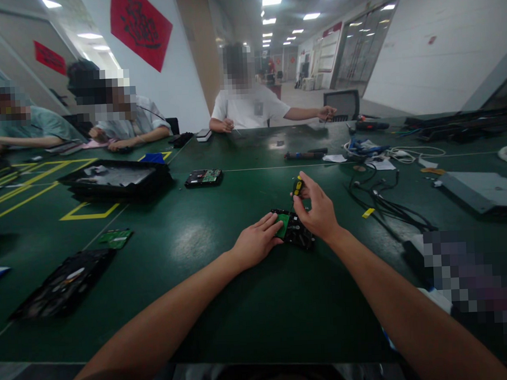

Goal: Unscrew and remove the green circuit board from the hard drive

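Observation:
A black hard drive (299, 233) with a green circuit board (283, 225) on its face lies on the green table in front of me. My left hand (258, 240) rests over its left side, fingers stretched out across the board and thumb at the near edge. Above the drive, my right hand (317, 207) is closed around the handle of a yellow and black screwdriver (297, 187). The shaft points down at the drive near the board's right edge; its tip is too small to make out. My right fingers partly cover the drive's right side.
A second hard drive (203, 178) lies further back. To the left are a black tray (114, 182), a loose circuit board (116, 238) and a black drive casing (64, 285). Black cables (388, 203) and a grey metal box (482, 191) are to the right. Several people sit around the table.

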Available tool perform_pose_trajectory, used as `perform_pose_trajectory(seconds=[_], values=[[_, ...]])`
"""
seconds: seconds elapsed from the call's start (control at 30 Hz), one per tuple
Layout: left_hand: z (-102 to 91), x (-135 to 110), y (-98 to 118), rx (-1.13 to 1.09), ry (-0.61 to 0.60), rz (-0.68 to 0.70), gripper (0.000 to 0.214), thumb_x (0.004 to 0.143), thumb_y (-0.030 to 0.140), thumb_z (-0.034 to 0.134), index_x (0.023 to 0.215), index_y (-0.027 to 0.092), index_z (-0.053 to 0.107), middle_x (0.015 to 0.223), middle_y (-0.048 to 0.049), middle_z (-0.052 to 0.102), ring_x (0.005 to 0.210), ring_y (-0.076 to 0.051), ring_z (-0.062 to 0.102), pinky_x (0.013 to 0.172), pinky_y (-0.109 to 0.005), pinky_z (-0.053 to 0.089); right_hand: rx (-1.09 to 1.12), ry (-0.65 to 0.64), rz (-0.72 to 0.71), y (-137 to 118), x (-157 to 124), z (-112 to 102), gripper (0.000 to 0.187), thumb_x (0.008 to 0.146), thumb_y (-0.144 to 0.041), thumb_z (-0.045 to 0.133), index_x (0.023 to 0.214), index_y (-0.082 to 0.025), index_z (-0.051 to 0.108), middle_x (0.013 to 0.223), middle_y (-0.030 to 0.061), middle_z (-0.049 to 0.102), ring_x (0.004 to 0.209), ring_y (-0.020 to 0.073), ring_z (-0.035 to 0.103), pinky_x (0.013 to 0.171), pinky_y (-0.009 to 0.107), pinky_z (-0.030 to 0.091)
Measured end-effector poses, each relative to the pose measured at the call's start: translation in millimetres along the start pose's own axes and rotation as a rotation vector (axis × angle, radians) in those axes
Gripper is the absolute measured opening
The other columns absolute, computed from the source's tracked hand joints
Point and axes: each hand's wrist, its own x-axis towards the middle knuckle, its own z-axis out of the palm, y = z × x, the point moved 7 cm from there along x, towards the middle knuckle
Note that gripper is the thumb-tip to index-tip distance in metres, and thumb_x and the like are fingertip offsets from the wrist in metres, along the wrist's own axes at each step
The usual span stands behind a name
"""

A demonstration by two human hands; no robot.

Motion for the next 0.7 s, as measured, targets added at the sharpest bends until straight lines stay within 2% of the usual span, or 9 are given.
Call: perform_pose_trajectory(seconds=[0.17,0.33,0.5,0.7], values=[[0.6,0.2,-0.6,0.002,0.007,-0.002,0.051,0.104,0.045,0.049,0.146,0.017,0.051,0.160,-0.0136,0.043,0.152,-0.024,0.032,0.122,-0.042,0.038,-0.006,0.018,0.019,2.0,0.4,-0.7,0.065,0.094,-0.033,0.062,0.155,-0.032,0.036,0.123,0.0108,0.061,0.087,0.0245,0.068,0.080,0.049,0.065],[1.5,-0.2,-1.0,0.002,0.005,-0.005,0.051,0.104,0.044,0.049,0.148,0.017,0.049,0.161,-0.0135,0.042,0.153,-0.023,0.031,0.122,-0.042,0.038,0.008,0.005,0.015,2.2,-0.2,0.9,0.067,0.096,-0.032,0.058,0.158,-0.031,0.031,0.121,0.0102,0.064,0.092,0.0257,0.069,0.089,0.051,0.063],[0.5,-0.3,-0.4,0.002,0.005,-0.001,0.053,0.104,0.045,0.048,0.147,0.015,0.050,0.160,-0.0147,0.042,0.153,-0.024,0.031,0.123,-0.040,0.036,-0.021,0.028,0.017,2.9,-0.2,-0.8,0.065,0.095,-0.035,0.062,0.154,-0.032,0.036,0.124,0.0112,0.061,0.083,0.0241,0.068,0.080,0.050,0.065],[-0.2,-0.1,-0.4,-0.007,0.005,-0.009,0.053,0.104,0.045,0.049,0.147,0.015,0.051,0.160,-0.0148,0.043,0.152,-0.024,0.032,0.122,-0.041,0.038,-0.012,0.015,0.012,0.2,0.7,-1.3,0.065,0.097,-0.031,0.056,0.157,-0.033,0.031,0.121,0.0108,0.063,0.092,0.0270,0.068,0.088,0.054,0.063]])
